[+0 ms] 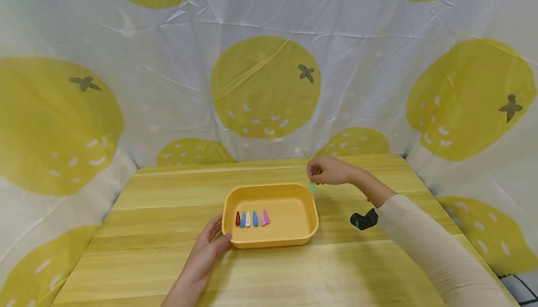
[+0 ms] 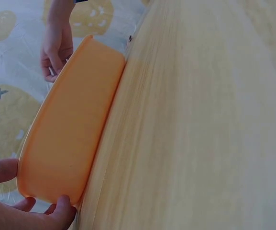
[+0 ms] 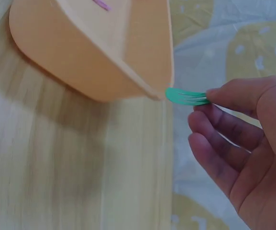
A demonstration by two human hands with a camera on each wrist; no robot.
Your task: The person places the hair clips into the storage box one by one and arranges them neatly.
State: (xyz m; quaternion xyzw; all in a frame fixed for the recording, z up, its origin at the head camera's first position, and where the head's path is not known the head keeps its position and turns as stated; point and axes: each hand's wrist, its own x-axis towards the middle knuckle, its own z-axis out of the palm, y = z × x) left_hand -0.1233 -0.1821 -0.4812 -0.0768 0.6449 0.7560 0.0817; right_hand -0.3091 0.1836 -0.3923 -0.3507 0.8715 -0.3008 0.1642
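Note:
My right hand [image 1: 332, 170] pinches a green snap hair clip [image 3: 188, 97] between thumb and fingertips. It hovers above the table just off the far right corner of a yellow-orange plastic tray [image 1: 273, 241]. The other fingers are loosely bent beneath the clip in the right wrist view. At the tray's left end, my left hand [image 1: 206, 251] grips the near corner, its thumb and fingers against the outside wall. Inside the tray, toward the left, several hair clips lie in a row: a red clip [image 1: 237, 218], blue ones, a white clip [image 1: 248, 219] and pink ones [image 1: 266, 217].
To the right of the tray, a black object [image 1: 364, 219] with a green patch lies on the wooden table [image 1: 168, 213], close to my right sleeve [image 1: 433, 246]. A white curtain [image 1: 176, 87] printed with yellow fruit hangs behind the table and at both sides.

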